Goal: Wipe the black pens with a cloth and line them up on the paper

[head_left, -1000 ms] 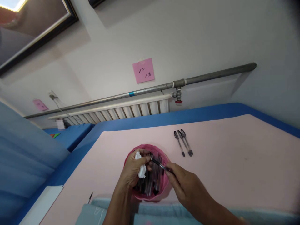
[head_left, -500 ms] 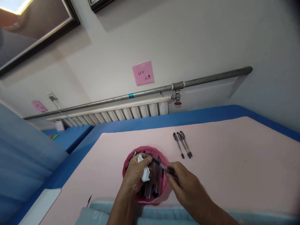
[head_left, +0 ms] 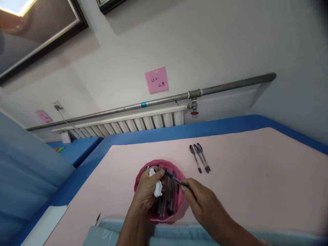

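Over a pink scalloped basket (head_left: 137,182) I hold a pen (head_left: 175,178) between both hands. My left hand (head_left: 150,186) pinches its black upper end and also keeps a crumpled white tissue (head_left: 158,188) against the palm. Its lower end is gripped by my right hand (head_left: 200,198), whose fingers hide the tip. Several clear pen barrels (head_left: 167,198) with dark parts lie in the basket under my hands. Up and to the right, three black-capped pens (head_left: 200,158) lie side by side on the pink table cover.
Pink sheeting (head_left: 246,181) covers a blue-edged table (head_left: 217,128). A thin dark pen-like piece (head_left: 97,218) lies near the front edge, with a white sheet (head_left: 46,225) at left. Behind the table are a radiator (head_left: 143,121) and a pipe (head_left: 230,85). A blue curtain (head_left: 30,177) hangs at left.
The pen and both hands have shifted slightly; more of the pen's black upper part shows by my left thumb. My left hand and the tissue moved a little left.
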A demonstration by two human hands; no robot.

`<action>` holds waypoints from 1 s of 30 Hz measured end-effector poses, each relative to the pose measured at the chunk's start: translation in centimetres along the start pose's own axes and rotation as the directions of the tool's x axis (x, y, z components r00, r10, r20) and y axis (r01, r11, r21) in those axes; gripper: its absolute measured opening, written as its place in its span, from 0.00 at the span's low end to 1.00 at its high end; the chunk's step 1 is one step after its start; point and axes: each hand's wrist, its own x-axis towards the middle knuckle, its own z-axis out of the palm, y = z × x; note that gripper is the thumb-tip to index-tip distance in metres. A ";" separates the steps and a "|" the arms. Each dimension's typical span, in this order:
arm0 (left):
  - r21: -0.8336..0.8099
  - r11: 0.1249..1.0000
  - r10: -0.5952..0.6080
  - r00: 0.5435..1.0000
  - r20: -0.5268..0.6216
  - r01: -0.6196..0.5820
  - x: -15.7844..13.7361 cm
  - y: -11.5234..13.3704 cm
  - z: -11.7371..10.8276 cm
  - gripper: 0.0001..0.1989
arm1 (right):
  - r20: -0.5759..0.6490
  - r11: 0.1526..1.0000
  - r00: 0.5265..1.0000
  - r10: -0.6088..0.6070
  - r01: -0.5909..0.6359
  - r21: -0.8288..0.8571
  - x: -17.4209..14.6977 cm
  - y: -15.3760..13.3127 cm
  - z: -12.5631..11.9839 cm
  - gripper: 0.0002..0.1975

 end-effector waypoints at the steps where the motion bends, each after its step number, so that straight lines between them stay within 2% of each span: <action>1: 0.000 1.000 0.002 1.000 0.000 -0.002 0.0 0.0 0.0 0.16 | -0.001 1.000 1.000 -0.013 0.013 0.005 0.0 0.0 0.0 0.09; 5: 0.014 1.000 0.005 1.000 0.013 -0.005 0.0 0.1 0.1 0.16 | -0.045 0.996 0.997 -0.062 0.059 -0.063 0.0 0.4 0.1 0.09; 10: 0.016 1.000 0.004 1.000 0.018 -0.004 0.1 0.0 0.0 0.15 | 0.013 1.000 1.000 -0.019 0.019 -0.006 0.0 0.3 0.1 0.10; 14: 0.022 1.000 0.007 1.000 0.029 -0.008 0.1 -0.1 -0.1 0.15 | -0.002 0.997 0.999 -0.045 0.045 -0.064 0.0 0.3 0.1 0.07; 17: 0.037 0.999 0.001 0.999 0.036 -0.003 0.0 -0.1 -0.2 0.15 | 0.019 0.998 1.000 -0.007 0.008 -0.069 0.0 0.3 0.1 0.07; 26: 0.054 0.998 0.008 0.998 0.063 -0.011 -0.3 0.5 -0.1 0.15 | 0.066 0.975 0.991 0.117 -0.128 0.184 0.3 -0.7 0.1 0.08; 30: 0.114 0.992 0.065 0.997 -0.037 -0.061 -0.2 1.8 -1.5 0.15 | 0.026 0.932 0.975 0.220 -0.218 0.291 0.6 -0.6 -0.4 0.09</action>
